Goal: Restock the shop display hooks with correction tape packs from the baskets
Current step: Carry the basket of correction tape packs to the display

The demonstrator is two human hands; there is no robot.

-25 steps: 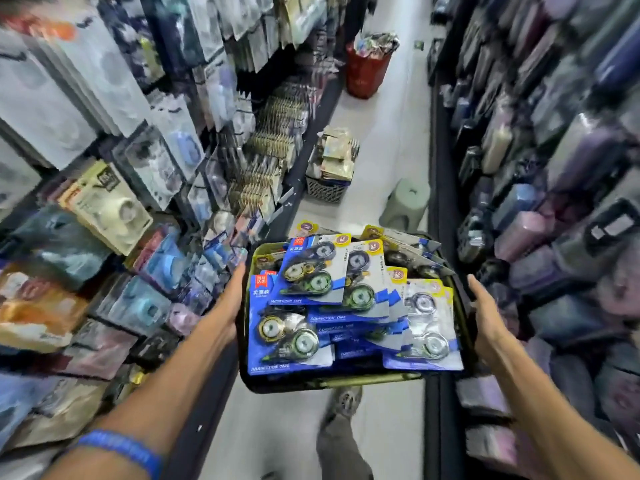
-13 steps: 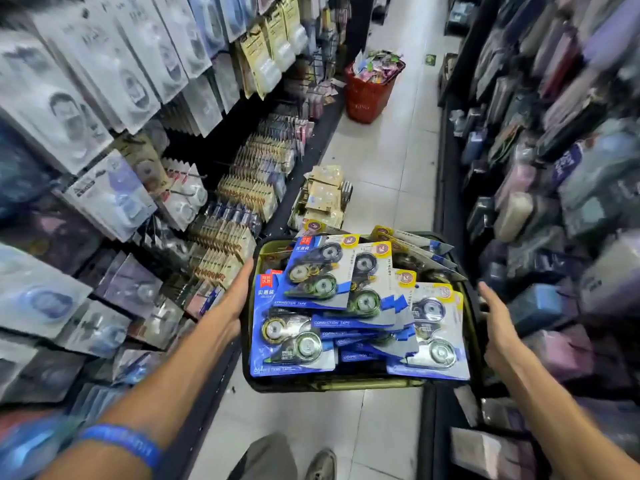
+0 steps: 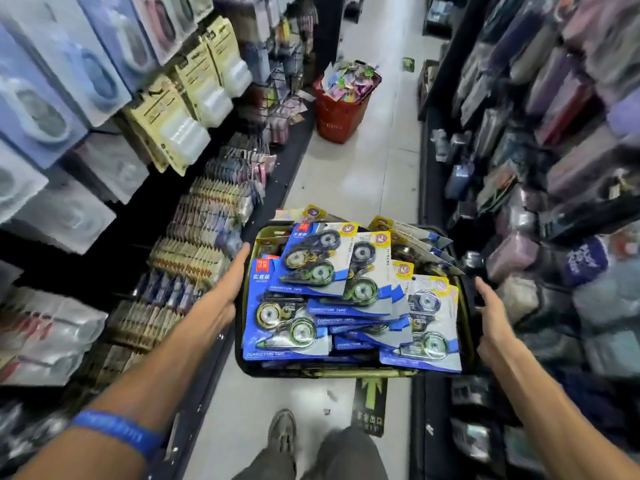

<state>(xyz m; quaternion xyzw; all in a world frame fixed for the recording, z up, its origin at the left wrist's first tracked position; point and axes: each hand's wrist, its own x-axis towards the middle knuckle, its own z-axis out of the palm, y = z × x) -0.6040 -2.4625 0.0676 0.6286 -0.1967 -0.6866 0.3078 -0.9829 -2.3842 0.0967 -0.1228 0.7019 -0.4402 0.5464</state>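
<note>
A dark basket (image 3: 311, 374) with a yellow-green rim hangs in front of me above the aisle floor, heaped with blue correction tape packs (image 3: 304, 271). My left hand (image 3: 227, 289) presses flat against its left side, fingers straight along the wall. On the right side, my right hand (image 3: 490, 313) grips the rim, thumb up and fingers curled over the edge. The left wall carries display hooks with hanging carded packs (image 3: 194, 98), blurred by motion.
A red basket (image 3: 341, 112) full of mixed packets stands on the floor ahead, against the left shelving. Dark shelves of pouches (image 3: 554, 168) line the right side. The tiled aisle is narrow. My shoe (image 3: 282, 434) and a floor sticker (image 3: 369, 407) lie below the basket.
I have walked forward along the aisle with the basket. The red basket is nearer, and the grey stool and small basket have passed out of view. My right hand's fingers now curl over the rim.
</note>
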